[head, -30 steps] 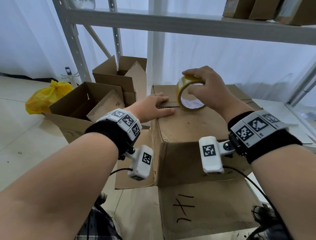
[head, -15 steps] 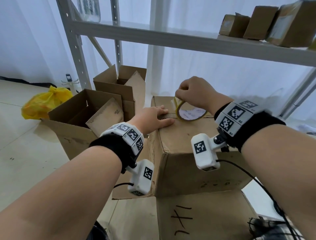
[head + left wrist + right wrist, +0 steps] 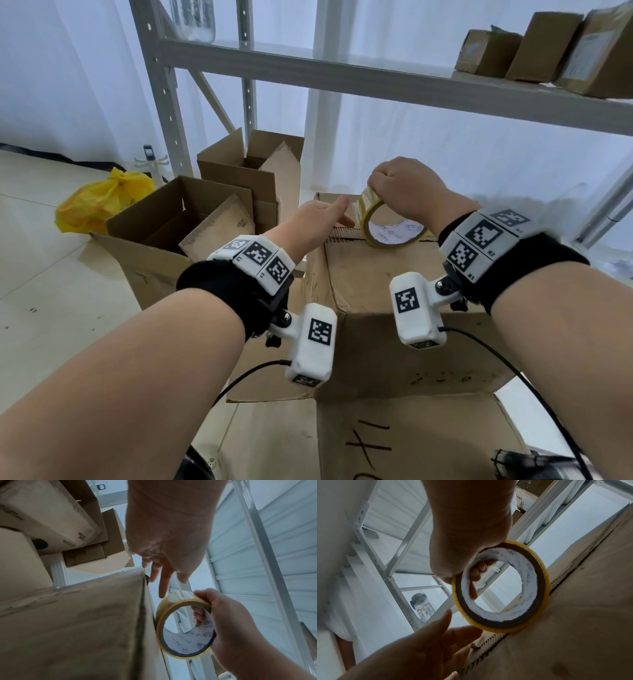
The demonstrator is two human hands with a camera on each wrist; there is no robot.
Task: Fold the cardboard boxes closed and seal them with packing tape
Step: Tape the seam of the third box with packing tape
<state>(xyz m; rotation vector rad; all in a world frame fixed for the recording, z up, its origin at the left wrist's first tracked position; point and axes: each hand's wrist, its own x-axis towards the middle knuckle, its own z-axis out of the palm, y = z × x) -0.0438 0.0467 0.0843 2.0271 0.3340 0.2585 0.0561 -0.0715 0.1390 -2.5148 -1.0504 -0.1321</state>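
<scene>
While my right hand (image 3: 407, 192) grips the tape roll (image 3: 387, 226) on the closed box (image 3: 376, 274), my left hand (image 3: 308, 226) reaches from nine o'clock, fingers straight.

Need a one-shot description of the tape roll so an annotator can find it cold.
Start at the closed cardboard box below the grey metal shelf. On its far top edge, the right hand grips a tape roll standing on edge. It is the only ring there: yellowish translucent tape on a white printed core.
</scene>
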